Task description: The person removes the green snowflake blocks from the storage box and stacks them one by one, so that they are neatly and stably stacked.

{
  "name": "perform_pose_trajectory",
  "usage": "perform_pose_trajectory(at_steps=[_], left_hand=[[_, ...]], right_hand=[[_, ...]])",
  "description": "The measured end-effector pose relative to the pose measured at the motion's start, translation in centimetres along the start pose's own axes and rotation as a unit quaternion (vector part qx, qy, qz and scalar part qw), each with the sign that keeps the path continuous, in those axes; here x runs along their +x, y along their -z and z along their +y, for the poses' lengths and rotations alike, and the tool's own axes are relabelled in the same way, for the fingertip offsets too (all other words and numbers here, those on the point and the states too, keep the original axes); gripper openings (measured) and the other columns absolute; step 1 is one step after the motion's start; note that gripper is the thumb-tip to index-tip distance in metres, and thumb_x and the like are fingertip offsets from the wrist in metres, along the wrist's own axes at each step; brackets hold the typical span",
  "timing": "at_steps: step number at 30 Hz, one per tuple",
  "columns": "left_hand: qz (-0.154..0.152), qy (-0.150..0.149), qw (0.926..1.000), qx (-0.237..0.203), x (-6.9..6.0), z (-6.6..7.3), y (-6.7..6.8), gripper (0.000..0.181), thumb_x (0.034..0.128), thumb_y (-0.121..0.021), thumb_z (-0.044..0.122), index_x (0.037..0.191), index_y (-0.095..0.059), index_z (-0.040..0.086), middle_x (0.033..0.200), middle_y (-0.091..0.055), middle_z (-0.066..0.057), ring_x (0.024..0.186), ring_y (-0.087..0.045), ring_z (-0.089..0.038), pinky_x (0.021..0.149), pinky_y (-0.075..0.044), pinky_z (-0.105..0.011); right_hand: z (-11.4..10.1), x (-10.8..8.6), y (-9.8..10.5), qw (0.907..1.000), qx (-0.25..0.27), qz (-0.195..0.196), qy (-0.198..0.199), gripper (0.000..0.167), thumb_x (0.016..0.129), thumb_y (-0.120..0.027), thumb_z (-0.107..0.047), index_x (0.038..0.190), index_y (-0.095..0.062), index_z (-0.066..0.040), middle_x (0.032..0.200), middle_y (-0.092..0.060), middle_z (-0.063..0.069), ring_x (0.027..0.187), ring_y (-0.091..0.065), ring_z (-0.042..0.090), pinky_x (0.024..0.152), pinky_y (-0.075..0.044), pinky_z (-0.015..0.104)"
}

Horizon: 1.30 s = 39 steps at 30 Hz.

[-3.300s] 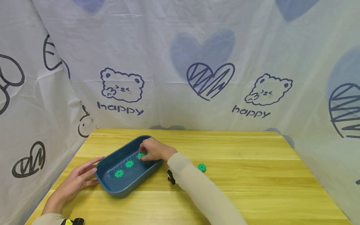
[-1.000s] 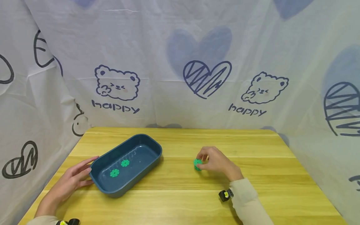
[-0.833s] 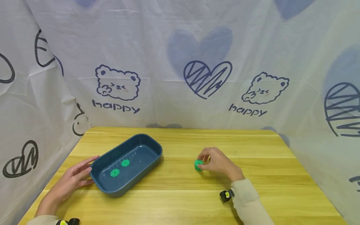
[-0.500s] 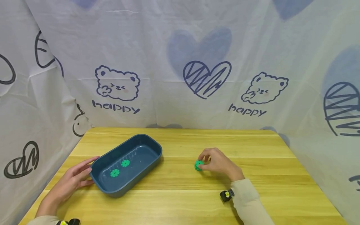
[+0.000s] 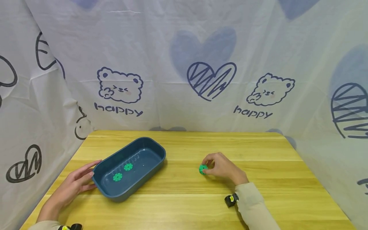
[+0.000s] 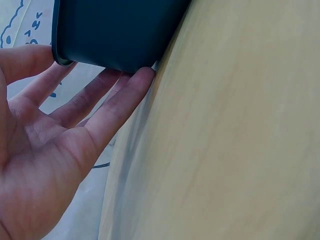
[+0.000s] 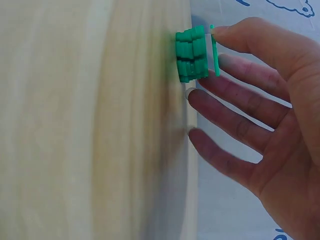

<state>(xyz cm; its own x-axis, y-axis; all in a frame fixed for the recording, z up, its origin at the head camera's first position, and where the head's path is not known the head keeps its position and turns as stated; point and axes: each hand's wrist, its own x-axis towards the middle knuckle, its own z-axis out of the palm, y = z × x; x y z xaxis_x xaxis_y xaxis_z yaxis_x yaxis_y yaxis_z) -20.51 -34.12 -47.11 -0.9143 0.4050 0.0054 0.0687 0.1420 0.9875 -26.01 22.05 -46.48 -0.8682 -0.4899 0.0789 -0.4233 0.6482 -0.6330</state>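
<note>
A dark blue oblong plastic box point(image 5: 156, 166) stands at the left of the table. Two flat green notched discs, a nearer disc point(image 5: 117, 177) and a farther disc point(image 5: 128, 167), lie on its floor. My left hand point(image 5: 72, 187) touches the box's near-left end with extended fingers. Right of the box, my right hand point(image 5: 222, 166) pinches one thin green disc point(image 7: 215, 55) between thumb and fingers. In the right wrist view that disc stands just apart from a short stack of green discs point(image 7: 191, 55) on the table. From the head view, fingers partly cover the stack.
The yellow wood-grain table point(image 5: 184, 207) reaches back to a white cloth point(image 5: 166, 105) printed with hearts and bears. The same cloth hangs along both sides. A small black device point(image 5: 230, 200) is strapped at the right wrist.
My right hand has taken the third disc from the box and carried it right to the stack. Over the last second it has barely moved. The left hand stays at the box.
</note>
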Motion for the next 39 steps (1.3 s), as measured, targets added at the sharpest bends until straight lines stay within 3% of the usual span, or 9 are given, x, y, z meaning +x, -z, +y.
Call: perform_pose_trajectory(at_steps=[9,17,39], left_hand=[[0.001,0.007,1.0,-0.001,-0.01,0.0,0.0,0.054,0.1129,-0.04,0.017,0.165,-0.025,0.009,0.132,-0.06,0.028,0.116,-0.065,0.004,0.088,-0.061,-0.026],[0.009,0.011,0.9999,0.006,-0.06,-0.07,0.01,0.055,0.1128,-0.041,0.017,0.165,-0.025,0.01,0.132,-0.06,0.029,0.115,-0.065,0.005,0.088,-0.061,-0.025],[0.01,0.011,0.9998,0.012,-0.05,0.06,-0.06,0.055,0.1128,-0.041,0.018,0.165,-0.025,0.01,0.131,-0.061,0.027,0.115,-0.065,0.003,0.088,-0.061,-0.025]], right_hand=[[0.32,0.06,-0.05,1.0,0.001,0.004,-0.001,0.015,0.087,-0.084,-0.023,0.1,-0.078,-0.016,0.095,-0.076,-0.005,0.086,-0.068,0.01,0.084,-0.059,0.034],[0.05,0.19,-0.11,0.9999,-0.007,0.001,-0.015,0.017,0.087,-0.083,-0.026,0.099,-0.078,-0.014,0.094,-0.076,-0.004,0.084,-0.068,0.008,0.078,-0.057,0.024],[-0.65,0.22,-0.26,0.9988,-0.043,0.013,-0.02,0.021,0.087,-0.085,-0.027,0.098,-0.077,-0.011,0.091,-0.075,-0.005,0.079,-0.065,0.005,0.074,-0.056,0.022]])
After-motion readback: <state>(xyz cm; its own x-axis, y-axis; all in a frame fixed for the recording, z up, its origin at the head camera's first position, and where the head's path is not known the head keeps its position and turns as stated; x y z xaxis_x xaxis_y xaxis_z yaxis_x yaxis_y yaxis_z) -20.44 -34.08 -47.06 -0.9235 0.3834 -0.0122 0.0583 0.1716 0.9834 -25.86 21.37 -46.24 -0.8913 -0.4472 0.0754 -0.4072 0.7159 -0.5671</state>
